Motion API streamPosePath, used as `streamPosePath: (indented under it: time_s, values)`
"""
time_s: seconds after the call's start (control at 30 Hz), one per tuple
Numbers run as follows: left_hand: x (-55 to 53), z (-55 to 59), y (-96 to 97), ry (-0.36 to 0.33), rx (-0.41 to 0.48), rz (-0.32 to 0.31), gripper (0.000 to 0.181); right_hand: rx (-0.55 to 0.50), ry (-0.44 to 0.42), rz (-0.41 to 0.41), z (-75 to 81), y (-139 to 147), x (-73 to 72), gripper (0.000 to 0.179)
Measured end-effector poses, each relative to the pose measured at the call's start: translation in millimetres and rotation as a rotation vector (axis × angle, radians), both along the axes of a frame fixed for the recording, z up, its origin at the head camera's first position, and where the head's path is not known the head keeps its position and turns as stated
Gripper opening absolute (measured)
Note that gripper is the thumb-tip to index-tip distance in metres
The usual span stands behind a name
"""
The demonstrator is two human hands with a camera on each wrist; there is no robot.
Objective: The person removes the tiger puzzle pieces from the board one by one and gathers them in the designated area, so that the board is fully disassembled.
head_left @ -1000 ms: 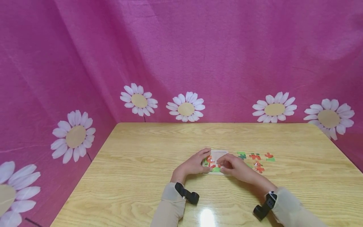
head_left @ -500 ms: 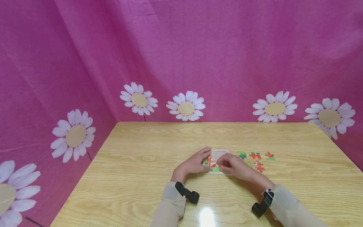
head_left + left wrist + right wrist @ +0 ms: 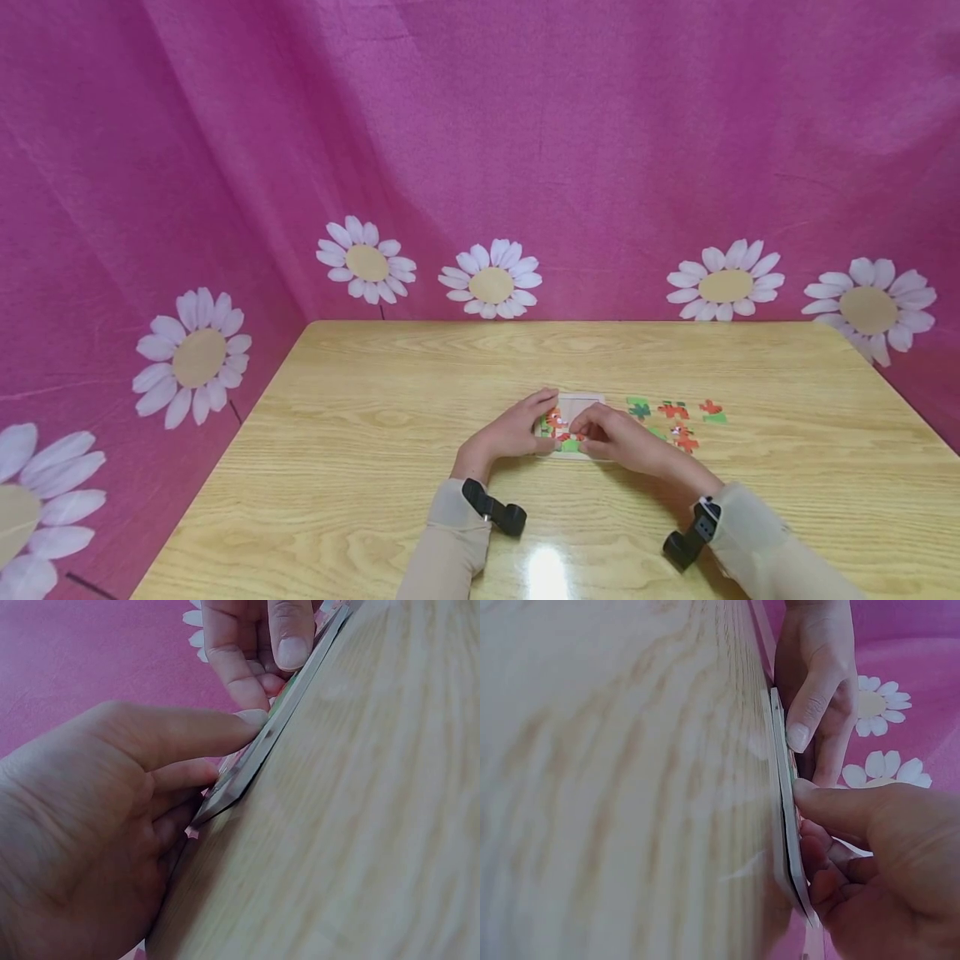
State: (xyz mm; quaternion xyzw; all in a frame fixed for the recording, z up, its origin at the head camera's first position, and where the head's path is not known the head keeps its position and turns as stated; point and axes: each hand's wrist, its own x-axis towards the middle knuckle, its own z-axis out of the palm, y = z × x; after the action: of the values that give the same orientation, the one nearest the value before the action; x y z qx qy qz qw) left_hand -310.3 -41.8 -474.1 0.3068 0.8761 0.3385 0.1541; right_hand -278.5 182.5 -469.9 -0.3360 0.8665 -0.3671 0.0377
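A shallow white-rimmed puzzle tray (image 3: 592, 397) lies flat on the table, partly filled along its left and near sides with orange and green pieces. My left hand (image 3: 513, 428) grips its left side, thumb on the near rim and fingers round the far corner. At the tray's near side, my right hand (image 3: 626, 439) pinches a green and orange puzzle piece (image 3: 572, 447) that sits low in the tray. In the right wrist view, the right thumb (image 3: 840, 806) presses at the rim of the tray (image 3: 781, 802). Much of the piece is hidden under the fingers.
To the right of the tray lie several loose pieces: a green one (image 3: 639, 407), an orange one (image 3: 673, 410), an orange and green one (image 3: 713, 412) and one with an eye (image 3: 683, 438). A pink curtain (image 3: 585, 150) with daisies hangs behind the wooden table (image 3: 337, 467).
My right wrist has shifted slightly left while its fingers stay at the near side of the tray. The left hand keeps its place, and the loose pieces lie as before.
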Motion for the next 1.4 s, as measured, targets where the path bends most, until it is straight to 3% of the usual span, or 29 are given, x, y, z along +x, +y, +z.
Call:
streamPosePath:
  time_s: [0.93, 1.17, 1.4]
  values:
    - [-2.1, -4.5, -2.0, 0.026, -0.019, -0.013, 0.079, -0.016, 0.063, 0.006, -0.5, -3.2, 4.6, 0.018]
    - [-1.0, -4.0, -2.4, 0.050, -0.017, -0.018, 0.081, -0.041, 0.029, -0.034, -1.1, -3.7, 5.8, 0.019]
    - [-0.6, -3.2, -3.0, 0.048, -0.002, -0.016, 0.081, -0.081, 0.017, -0.013, -1.7, -1.6, 3.6, 0.020]
